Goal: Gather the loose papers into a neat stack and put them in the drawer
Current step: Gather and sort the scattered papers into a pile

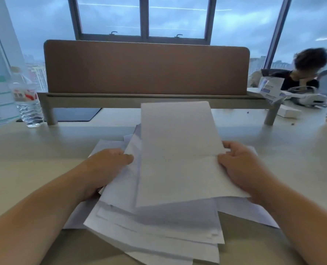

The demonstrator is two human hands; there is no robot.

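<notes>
Left hand point(109, 165) curled gripping the papers point(178, 153) at their left edge, right hand point(239, 163) pinching the right edge, forearms angled inward over the desk point(34, 159)

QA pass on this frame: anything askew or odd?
Yes. The white paper sheets on the beige desk lie fanned at mismatched angles, corners jutting. Left hand and right hand grip the pile's sides.
</notes>
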